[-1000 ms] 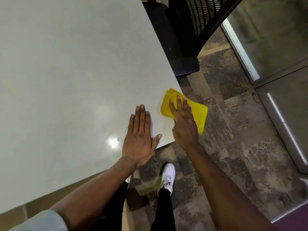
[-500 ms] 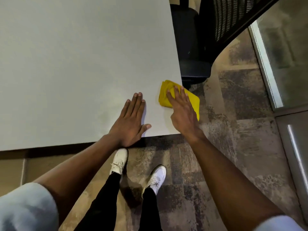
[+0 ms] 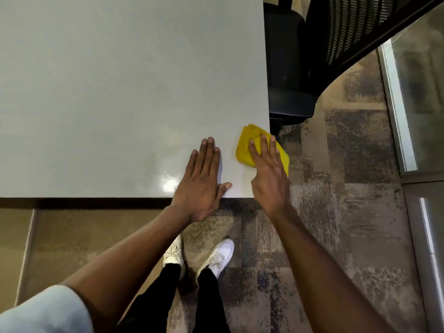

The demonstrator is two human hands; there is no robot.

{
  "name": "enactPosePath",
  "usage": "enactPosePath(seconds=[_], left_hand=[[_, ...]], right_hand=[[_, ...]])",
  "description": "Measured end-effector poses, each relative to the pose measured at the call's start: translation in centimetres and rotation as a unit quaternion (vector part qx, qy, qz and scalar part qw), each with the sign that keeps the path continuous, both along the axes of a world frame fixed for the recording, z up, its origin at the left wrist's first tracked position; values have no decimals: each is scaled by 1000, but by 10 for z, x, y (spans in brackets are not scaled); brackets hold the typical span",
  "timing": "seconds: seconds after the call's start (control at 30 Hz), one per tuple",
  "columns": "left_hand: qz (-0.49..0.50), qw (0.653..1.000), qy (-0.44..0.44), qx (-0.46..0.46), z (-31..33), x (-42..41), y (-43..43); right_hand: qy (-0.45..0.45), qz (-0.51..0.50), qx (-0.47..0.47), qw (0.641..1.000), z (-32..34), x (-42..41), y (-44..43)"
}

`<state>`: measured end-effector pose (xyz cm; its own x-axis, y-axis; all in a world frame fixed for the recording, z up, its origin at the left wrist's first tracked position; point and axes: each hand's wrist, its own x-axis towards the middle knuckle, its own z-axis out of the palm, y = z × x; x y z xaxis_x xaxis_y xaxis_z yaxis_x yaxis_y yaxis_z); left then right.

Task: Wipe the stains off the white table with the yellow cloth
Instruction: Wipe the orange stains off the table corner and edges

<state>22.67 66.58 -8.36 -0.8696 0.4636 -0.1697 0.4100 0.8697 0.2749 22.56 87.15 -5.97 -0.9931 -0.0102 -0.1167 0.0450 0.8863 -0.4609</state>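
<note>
Yellow cloth (image 3: 245,147), folded into a thick soft pad with rounded, bunched edges, lying at the near right corner of the white table (image 3: 120,92), its outer part overhanging the table's right edge above the floor. Pressed flat under the right hand (image 3: 268,174), fingers (image 3: 264,145) extended and close together on top of the fabric, palm down, not curled around it. Compared with half a second ago, little shifted relative to that corner: cloth kept at the same edge, with slightly more of the pad now over the table surface; probably a short stroke worked at the corner, not a sweep across the top. Just left of the cloth, apart from it, left hand (image 3: 201,179) spread flat and empty on the table surface, thumb out toward the near edge, likely serving as a brace. Table surface smooth, hard and faintly glossy, with a bright reflected highlight (image 3: 169,185) just left of the left hand; no distinct stain discernible at this resolution, so progress cannot be judged from the surface. Thin dark edge band along the near side of the table. Beyond the right edge, a black chair (image 3: 290,68) with a padded seat and mesh back. Below the near edge, mottled grey-brown carpet tiles (image 3: 348,212), white shoes (image 3: 219,255) and dark trouser legs.
</note>
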Motion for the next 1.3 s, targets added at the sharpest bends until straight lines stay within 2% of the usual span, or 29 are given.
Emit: enactPosePath(seconds=[0.13,0.23,0.33,0.6,0.73,1.03,1.13,1.3], left_hand=[[-7,1000,25,-11,-6,1,-3],[-2,999,35,-11,-10,2,-2],[-1,999,40,-4,-11,2,-2],[-1,999,34,5,-11,2,-1],[-1,1000,27,10,-11,1,-1],[-3,1000,13,-1,-11,0,-2],[-3,1000,6,-6,-9,-1,-2],[-2,1000,1,-3,-7,-1,-2]], right_hand=[[1,7,9,1000,-5,-74,12],[-1,14,-10,1000,-7,-97,17],[4,10,-11,1000,-5,-72,13],[0,-42,-28,999,0,75,-13],[-13,-41,-35,998,2,55,-9],[-2,15,21,1000,-6,-96,12],[1,13,17,1000,-6,-90,9],[11,-25,-2,1000,-2,-10,-8]])
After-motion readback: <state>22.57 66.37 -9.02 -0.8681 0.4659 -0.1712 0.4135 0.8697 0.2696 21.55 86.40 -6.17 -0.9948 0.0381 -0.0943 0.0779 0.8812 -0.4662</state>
